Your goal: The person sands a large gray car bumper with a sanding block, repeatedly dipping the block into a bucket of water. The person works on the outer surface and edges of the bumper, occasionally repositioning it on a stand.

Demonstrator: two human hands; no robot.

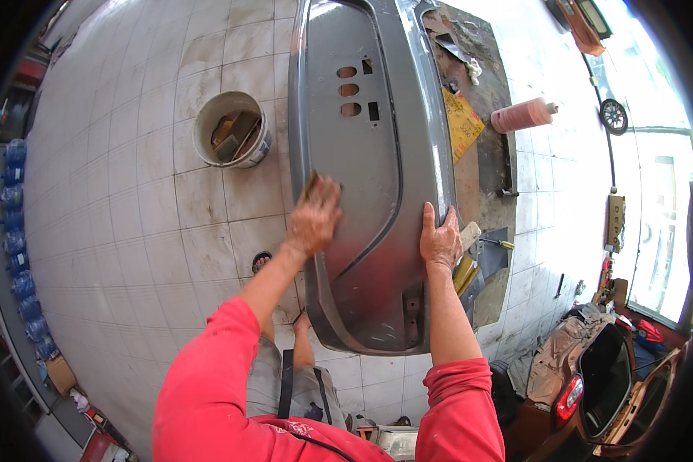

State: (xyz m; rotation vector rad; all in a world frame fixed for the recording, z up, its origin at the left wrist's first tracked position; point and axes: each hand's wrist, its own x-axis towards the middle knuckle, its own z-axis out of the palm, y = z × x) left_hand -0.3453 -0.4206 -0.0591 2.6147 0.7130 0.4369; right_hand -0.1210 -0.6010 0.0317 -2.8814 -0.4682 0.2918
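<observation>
A long grey car body panel (354, 169) stretches away in front of me. It has a curved groove and several cut-out holes toward its far end. My left hand (314, 215) is closed round a small yellow-brown piece (309, 183) that looks like folded sandpaper, pressed to the panel's left side. Most of that piece is hidden by the fingers. On the panel's right edge rests my right hand (441, 240), its fingers stretched out flat and holding nothing.
Left of the panel stands a bucket (260, 150) with blocks and scraps inside. A worktop (489, 85) at the right carries a yellow sheet (462, 123), a pink bottle (520, 115) and a screwdriver (500, 243). Blue water bottles (14, 219) line the left wall; an orange-brown car (593, 385) stands lower right.
</observation>
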